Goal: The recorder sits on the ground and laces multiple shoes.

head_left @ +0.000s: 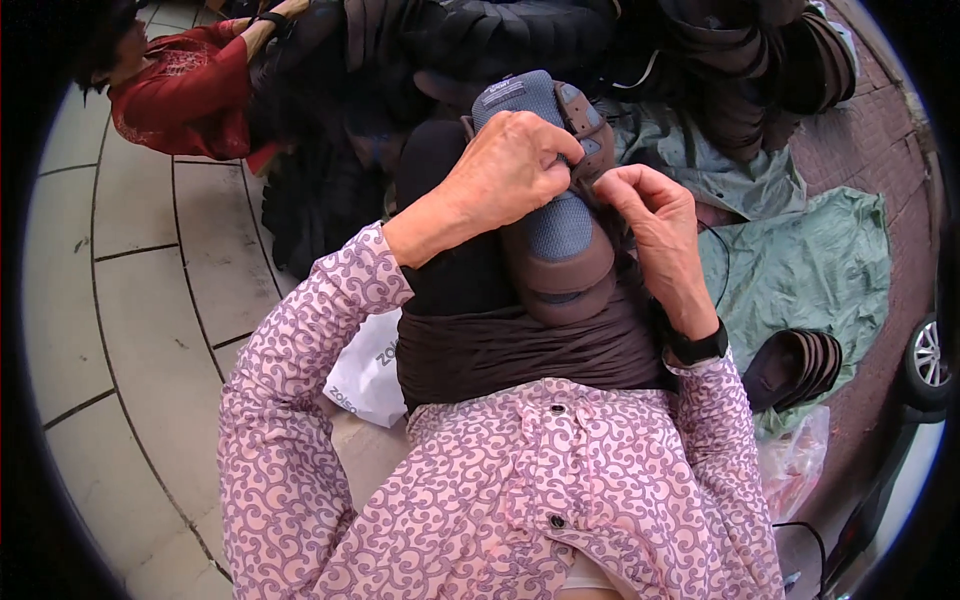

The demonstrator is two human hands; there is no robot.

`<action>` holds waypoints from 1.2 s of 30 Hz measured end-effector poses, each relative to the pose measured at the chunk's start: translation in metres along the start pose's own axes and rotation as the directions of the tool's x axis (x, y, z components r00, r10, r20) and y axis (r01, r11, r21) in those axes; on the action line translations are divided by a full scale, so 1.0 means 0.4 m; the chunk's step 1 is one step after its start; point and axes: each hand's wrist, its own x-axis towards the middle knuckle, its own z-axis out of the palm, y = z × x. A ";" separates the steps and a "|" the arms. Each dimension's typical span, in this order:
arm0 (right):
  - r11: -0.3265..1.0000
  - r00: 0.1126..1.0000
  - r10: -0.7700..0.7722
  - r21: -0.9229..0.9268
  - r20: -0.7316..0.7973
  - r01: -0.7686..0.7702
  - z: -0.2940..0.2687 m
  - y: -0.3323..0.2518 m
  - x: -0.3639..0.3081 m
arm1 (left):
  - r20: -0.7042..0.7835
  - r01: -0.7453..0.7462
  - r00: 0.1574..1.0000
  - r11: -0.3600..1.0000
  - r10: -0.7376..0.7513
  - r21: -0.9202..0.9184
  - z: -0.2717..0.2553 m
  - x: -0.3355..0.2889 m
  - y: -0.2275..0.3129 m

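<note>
A brown sandal [557, 232] with a blue textured footbed lies lengthwise across my lap, its heel end toward me. Over its middle, my left hand [508, 168] is closed, thumb and fingers pinched beside the perforated brown strap [588, 118]. My right hand [655, 210] is at the sandal's right edge, thumb and forefinger pressed together close to the left fingertips. Whatever is between the fingers of either hand is too small or hidden to make out. The left hand covers part of the footbed and strap.
Dark footwear [500, 35] is heaped beyond my knees, with more brown sandals [735, 60] at far right. A green sheet [800, 270] bears dark sandals [795, 368]. A person in red [190, 90] is at upper left. A white bag [368, 375] lies beside my lap; a car wheel [930, 360] stands right.
</note>
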 end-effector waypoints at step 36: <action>0.413 0.698 -0.692 -0.694 0.182 0.590 0.090 0.028 -0.021 | -0.205 -0.018 0.973 0.924 0.103 0.382 -0.107 -0.042 0.006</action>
